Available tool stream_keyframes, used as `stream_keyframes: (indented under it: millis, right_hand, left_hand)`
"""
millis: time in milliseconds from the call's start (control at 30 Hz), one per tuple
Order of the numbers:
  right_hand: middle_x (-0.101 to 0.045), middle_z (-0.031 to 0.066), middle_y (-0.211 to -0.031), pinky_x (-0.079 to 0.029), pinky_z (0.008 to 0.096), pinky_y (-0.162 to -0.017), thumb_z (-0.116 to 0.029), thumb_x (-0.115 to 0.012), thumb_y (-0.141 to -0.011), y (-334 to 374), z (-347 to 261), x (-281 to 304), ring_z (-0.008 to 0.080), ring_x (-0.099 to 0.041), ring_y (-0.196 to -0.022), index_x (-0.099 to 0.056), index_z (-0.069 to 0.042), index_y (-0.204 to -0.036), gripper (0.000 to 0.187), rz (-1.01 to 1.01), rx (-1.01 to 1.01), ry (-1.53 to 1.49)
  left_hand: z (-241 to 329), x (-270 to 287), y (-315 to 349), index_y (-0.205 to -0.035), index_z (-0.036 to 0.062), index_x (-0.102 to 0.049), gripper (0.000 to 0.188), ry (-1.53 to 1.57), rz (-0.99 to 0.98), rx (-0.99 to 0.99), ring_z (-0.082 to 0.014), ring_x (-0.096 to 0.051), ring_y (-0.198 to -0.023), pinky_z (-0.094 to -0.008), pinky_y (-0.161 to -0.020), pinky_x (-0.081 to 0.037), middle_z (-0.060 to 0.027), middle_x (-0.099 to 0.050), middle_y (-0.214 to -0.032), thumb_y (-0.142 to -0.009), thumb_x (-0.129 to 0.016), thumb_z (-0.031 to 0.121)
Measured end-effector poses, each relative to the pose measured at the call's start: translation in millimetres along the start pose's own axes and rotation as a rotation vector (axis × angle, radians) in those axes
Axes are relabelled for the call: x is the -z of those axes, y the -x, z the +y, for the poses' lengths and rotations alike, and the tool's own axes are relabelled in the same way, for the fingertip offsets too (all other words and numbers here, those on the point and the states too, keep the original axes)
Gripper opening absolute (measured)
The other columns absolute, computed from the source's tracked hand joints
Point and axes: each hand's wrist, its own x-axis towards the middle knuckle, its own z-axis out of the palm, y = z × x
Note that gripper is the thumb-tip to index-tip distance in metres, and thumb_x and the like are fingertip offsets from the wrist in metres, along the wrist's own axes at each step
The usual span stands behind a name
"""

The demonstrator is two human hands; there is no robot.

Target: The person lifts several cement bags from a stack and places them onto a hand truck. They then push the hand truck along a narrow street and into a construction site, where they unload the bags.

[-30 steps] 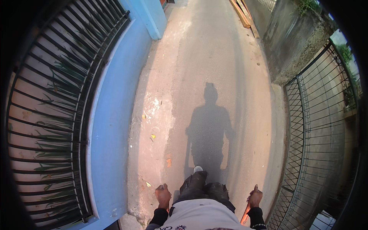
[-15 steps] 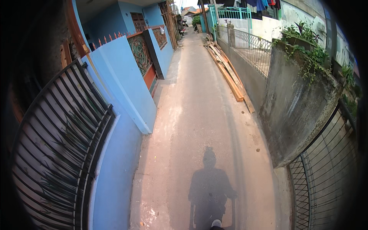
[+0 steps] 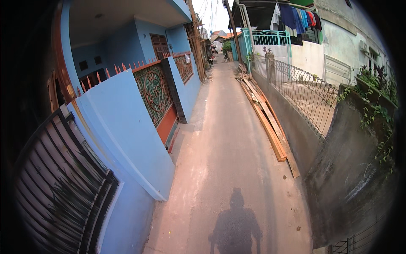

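Neither my left hand nor my right hand shows in the head view. My shadow falls on the narrow paved lane ahead, with a straight dark line below each arm of it. What casts those lines is out of sight. Along the lane's right side lies a stack of long wooden planks, close against the low wall.
A blue wall and a black barred fence line the left, with an ornate gate farther on. On the right stand a grey concrete wall, a wire fence and a utility pole. Laundry hangs beyond.
I have moved forward along the lane, and the view has tipped up. The planks and gate appear nearer and lower. A shoe tip at the lower edge has left the picture.
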Motion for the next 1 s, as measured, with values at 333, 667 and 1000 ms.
stream_keyframes:
  millis: [333, 667, 1000]
  right_hand:
    - [-0.068, 0.0202, -0.076, -0.053, 0.0532, -0.066, -0.034, -0.054, -0.097, -353, -170, 159, 0.0356, -0.068, -0.075, -0.069, 0.0, -0.104, 0.038, -0.005, -0.304, -0.409]
    - [-0.064, 0.0186, -0.07, -0.05, 0.0479, -0.06, -0.035, -0.055, -0.096, -668, -320, 306, 0.0328, -0.063, -0.067, -0.062, 0.004, -0.11, 0.042, 0.08, -0.159, -0.316]
    - [-0.061, 0.0187, -0.055, -0.052, 0.0397, -0.045, -0.043, -0.055, -0.1, -992, -572, 522, 0.0275, -0.059, -0.041, -0.064, 0.008, -0.068, 0.061, -0.044, -0.367, -0.847]
  left_hand:
    - [249, -52, -225, -0.062, 0.0029, -0.048, 0.033, 0.002, 0.031, -0.035, -0.0234, -0.051, -0.035, -0.0375, -0.036, -0.044, -0.0085, -0.048, -0.047, -0.089, -0.059, 0.02]
    - [460, -94, -436, -0.062, 0.0032, -0.048, 0.035, 0.032, 0.097, 0.107, -0.0237, -0.052, -0.035, -0.038, -0.036, -0.044, -0.0084, -0.048, -0.046, -0.089, -0.059, 0.021]
    - [733, -141, -683, -0.066, -0.0004, -0.057, 0.028, 0.097, 0.131, 0.209, -0.0254, -0.056, -0.038, -0.041, -0.04, -0.047, -0.011, -0.054, -0.051, -0.088, -0.057, 0.017]
